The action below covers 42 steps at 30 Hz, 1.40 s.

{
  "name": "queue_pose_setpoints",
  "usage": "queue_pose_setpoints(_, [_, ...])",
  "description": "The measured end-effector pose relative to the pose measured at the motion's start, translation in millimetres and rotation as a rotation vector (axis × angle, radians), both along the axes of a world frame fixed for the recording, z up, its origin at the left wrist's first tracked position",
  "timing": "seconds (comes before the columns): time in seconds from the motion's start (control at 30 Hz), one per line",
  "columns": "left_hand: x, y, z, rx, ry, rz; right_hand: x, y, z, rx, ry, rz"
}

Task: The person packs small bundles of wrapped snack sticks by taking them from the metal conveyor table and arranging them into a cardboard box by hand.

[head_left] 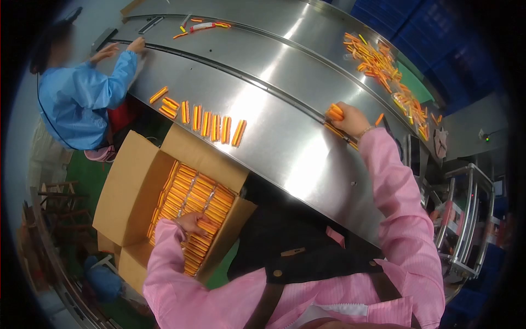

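Note:
My right hand (pixel 352 120) is closed around a small bunch of orange sticks (pixel 335 112) over the groove in the steel table. More orange sticks (pixel 341 135) lie in that groove just below it. Down in the cardboard box (pixel 129 189), my left hand (pixel 192 223) rests on rows of orange-and-yellow stick packs (pixel 189 192), its fingers spread over them. Several clear-wrapped stick packs (pixel 213 128) stand in a loose row along the table's near edge, above the box.
A long steel table (pixel 296 159) crosses the view. A big heap of loose orange and yellow sticks (pixel 383 68) lies at its far right. Another person in a blue smock (pixel 82 98) works at the left end. A metal rack (pixel 466 219) stands at right.

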<state>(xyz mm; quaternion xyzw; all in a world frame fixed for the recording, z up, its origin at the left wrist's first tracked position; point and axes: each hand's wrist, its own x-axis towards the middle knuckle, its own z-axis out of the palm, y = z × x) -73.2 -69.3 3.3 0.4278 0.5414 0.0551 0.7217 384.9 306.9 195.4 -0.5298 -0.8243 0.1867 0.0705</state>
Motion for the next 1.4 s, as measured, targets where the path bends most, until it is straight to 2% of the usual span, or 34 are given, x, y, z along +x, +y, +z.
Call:
queue_pose_setpoints(0.3, [-7,-12,-14,0.193,-0.057,0.162,-6,-2,-11,-0.053,-0.105,0.050])
queue_pose_setpoints(0.4, [-13,-16,-4,0.112,-0.086,0.272,4,1,-12,-0.115,-0.007,0.035])
queue_pose_setpoints(0.53, [-17,-22,20,0.153,-0.058,0.337,5,-1,-7,-0.158,0.023,0.026])
queue_pose_setpoints(0.63, [-24,-34,27,0.160,-0.039,0.473,-3,-7,-4,-0.168,-0.006,-0.012])
queue_pose_setpoints(0.7, [-26,-47,30,0.242,-0.209,0.717,-7,-5,-13,-0.092,0.001,0.039])
queue_pose_setpoints(0.83, [-21,-69,40,0.283,-0.330,0.899,-5,-1,-27,-0.067,-0.003,0.032])
queue_pose_setpoints(0.93, [-3,-78,54,0.429,-0.460,1.079,5,-2,-30,0.002,-0.035,0.058])
queue_pose_setpoints(1.03, [6,-82,58,0.517,-0.476,1.127,11,-5,-23,0.080,0.027,0.053])
queue_pose_setpoints(1.1, [15,-78,70,0.525,-0.502,1.146,13,-4,-15,-0.020,0.083,-0.025])
queue_pose_setpoints(1.2, [28,-66,84,0.551,-0.554,1.156,12,-2,-15,0.019,0.147,0.008])
queue_pose_setpoints(1.4, [64,-40,103,0.579,-0.625,1.103,10,-2,-19,-0.065,0.034,0.074])
